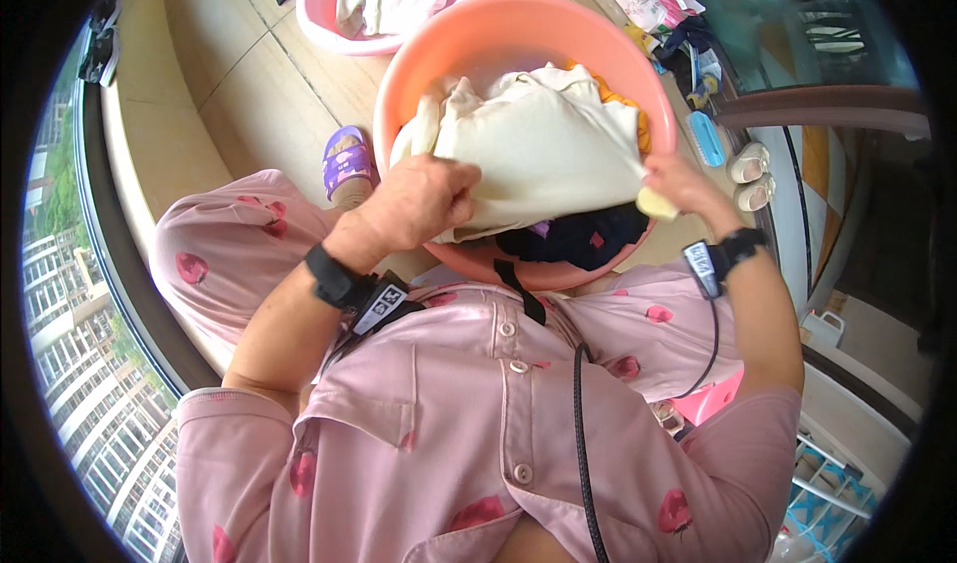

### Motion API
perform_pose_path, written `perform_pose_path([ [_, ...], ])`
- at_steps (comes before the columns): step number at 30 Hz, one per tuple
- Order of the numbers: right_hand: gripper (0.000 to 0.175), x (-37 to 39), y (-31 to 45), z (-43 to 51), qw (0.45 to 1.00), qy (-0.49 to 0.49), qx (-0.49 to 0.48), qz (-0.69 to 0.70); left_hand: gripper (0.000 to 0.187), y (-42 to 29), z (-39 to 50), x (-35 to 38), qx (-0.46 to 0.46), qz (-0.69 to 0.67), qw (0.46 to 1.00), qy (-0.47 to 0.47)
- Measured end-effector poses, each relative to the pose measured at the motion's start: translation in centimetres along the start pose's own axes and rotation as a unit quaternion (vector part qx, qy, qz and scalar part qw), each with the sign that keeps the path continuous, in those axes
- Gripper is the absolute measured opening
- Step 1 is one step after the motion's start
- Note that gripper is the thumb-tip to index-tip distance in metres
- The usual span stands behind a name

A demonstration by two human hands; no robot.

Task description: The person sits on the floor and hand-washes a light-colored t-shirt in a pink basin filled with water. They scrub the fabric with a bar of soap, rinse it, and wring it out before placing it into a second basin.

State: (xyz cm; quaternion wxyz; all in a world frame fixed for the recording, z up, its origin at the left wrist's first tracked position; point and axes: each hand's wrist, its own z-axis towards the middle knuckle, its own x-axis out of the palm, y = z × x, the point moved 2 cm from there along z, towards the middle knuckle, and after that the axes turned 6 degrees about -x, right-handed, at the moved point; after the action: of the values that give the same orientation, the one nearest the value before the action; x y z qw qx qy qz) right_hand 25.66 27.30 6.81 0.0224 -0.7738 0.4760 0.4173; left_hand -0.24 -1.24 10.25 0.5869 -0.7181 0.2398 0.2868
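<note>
A cream-coloured garment (538, 144) is spread across the top of a large orange plastic basin (516, 10) in front of me. My left hand (426, 197) is closed in a fist on its near left edge. At the garment's right side, my right hand (691, 185) pinches a stretched bit of the cloth. The same hand also has a pale yellow bar (658, 203), seemingly laundry soap, under its fingers; slight blur hides the exact grip. Dark navy cloth (576, 242) shows below the garment, and orange cloth (624, 103) peeks out behind it.
A pink basin (318, 21) holding white clothes stands beyond the orange one. To the right are a blue scrub brush (706, 138), a pair of small pale shoes (750, 174) and a glass door frame (830, 107). A window ledge (149, 85) runs along the left.
</note>
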Motion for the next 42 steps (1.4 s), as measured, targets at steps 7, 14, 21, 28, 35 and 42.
perform_pose_path([
  [7, 0.021, 1.0, -0.7, 2.1, 1.000, -0.020, -0.020, -0.003, 0.028, 3.6, 0.8, 3.8, -0.185, 0.018, 0.982, -0.025],
  [14, 0.025, 6.6, 13.3, 2.4, 0.944, -0.147, -0.285, 0.073, 0.030, 3.6, 2.1, 4.1, -0.261, 0.095, 0.960, 0.017],
  [21, 0.030, 8.7, 7.2, 5.8, 0.967, -0.161, -0.197, 0.020, 0.023, 5.1, 1.1, 3.5, -0.238, -0.071, 0.969, 0.023],
  [28, 0.039, 1.3, -2.1, 6.5, 0.984, -0.169, 0.030, -0.054, 0.023, 3.8, 1.1, 1.8, -0.234, -0.097, 0.967, -0.001],
  [35, 0.032, 8.6, 15.1, 7.0, 0.915, -0.098, -0.381, 0.086, 0.020, 0.2, 0.5, 1.3, -0.130, -0.065, 0.988, 0.055],
  [42, 0.039, 3.5, -2.1, 9.9, 0.981, -0.168, -0.011, -0.093, 0.017, 0.9, 0.0, 0.3, -0.093, -0.123, 0.972, 0.179],
])
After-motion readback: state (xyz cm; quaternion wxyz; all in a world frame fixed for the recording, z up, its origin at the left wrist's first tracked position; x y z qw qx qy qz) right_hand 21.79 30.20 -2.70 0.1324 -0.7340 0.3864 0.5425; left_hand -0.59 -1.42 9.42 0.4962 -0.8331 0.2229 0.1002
